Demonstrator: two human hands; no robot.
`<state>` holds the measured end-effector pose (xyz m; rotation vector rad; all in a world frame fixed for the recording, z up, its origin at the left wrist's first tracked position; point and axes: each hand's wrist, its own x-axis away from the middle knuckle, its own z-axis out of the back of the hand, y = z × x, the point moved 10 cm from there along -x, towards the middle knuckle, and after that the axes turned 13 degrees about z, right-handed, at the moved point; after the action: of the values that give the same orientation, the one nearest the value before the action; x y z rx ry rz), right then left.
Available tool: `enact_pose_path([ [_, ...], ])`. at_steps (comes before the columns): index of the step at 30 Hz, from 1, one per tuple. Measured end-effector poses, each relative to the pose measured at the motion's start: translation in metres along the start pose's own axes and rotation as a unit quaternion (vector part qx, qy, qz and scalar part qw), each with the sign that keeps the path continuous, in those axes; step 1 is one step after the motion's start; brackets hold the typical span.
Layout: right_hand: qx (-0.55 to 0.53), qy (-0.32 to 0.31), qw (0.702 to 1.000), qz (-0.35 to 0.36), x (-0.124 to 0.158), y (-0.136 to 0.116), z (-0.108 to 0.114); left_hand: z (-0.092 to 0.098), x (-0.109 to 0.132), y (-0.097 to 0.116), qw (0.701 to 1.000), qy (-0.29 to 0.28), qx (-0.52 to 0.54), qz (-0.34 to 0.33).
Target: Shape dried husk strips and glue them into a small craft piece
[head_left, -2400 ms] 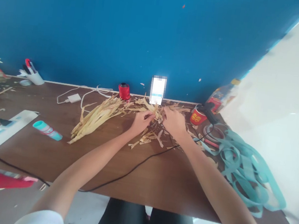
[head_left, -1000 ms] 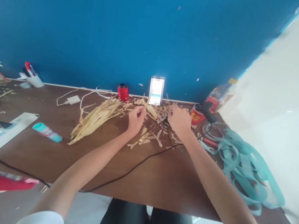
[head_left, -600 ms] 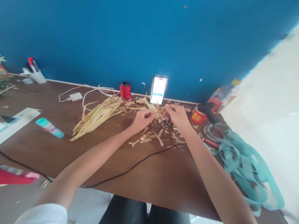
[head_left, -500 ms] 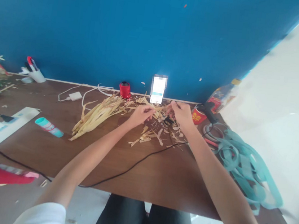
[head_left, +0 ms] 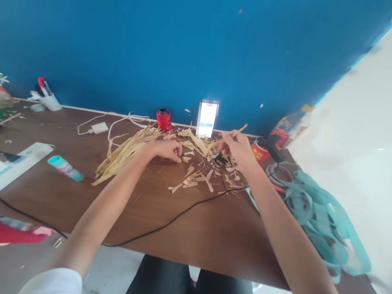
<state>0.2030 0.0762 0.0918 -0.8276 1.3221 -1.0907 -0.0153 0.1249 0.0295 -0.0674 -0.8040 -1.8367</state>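
Note:
My right hand (head_left: 238, 151) is closed on a strip of dried corn husk (head_left: 239, 129), whose tip sticks up past the fingers. Below and left of that hand lies a loose heap of husk scraps (head_left: 192, 180). My left hand (head_left: 170, 150) is held low at the left side of the scraps, fingers curled together; whatever may be in them is hidden. Under and beside the left wrist lies a bundle of long dried corn husks (head_left: 115, 161).
A lit phone (head_left: 207, 119) leans on the blue wall behind the scraps, with a red container (head_left: 164, 120) to its left. At right are a red paper cup (head_left: 260, 152), a hot glue gun (head_left: 275, 146) and teal ribbon (head_left: 313, 204). A black cord (head_left: 180, 214) crosses the tabletop.
My left hand has moved left and down, away from the right hand. The right hand stays nearly in place, with the husk strip's tip now showing above it.

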Motion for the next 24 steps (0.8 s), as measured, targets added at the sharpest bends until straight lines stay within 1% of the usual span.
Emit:
enact_pose_path([
  [2, -0.006, -0.01, 1.0, 0.009, -0.001, 0.001, -0.003, -0.004, -0.006, -0.004, 0.999, 0.009, -0.03, 0.01],
  [5, -0.01, -0.026, 0.999, 0.022, -0.001, 0.004, -0.007, -0.009, -0.011, -0.001, 0.999, 0.014, -0.05, -0.014],
  [8, -0.014, -0.041, 0.998, 0.036, -0.001, 0.002, -0.011, -0.013, -0.013, 0.0, 0.998, 0.005, -0.053, -0.028],
  [13, -0.007, -0.068, 0.997, 0.037, 0.001, -0.001, -0.016, -0.015, -0.017, -0.006, 0.999, 0.0, -0.038, -0.021],
  [19, 0.004, -0.072, 0.997, 0.025, 0.002, 0.003, -0.018, -0.018, -0.019, -0.003, 0.999, 0.006, -0.03, -0.038],
  [22, 0.003, -0.074, 0.997, 0.029, 0.002, 0.003, -0.019, -0.019, -0.017, -0.002, 0.999, 0.002, -0.042, -0.035],
  [24, 0.002, -0.068, 0.997, 0.03, 0.001, 0.003, -0.017, -0.018, -0.014, 0.002, 0.999, 0.005, -0.03, -0.038],
])
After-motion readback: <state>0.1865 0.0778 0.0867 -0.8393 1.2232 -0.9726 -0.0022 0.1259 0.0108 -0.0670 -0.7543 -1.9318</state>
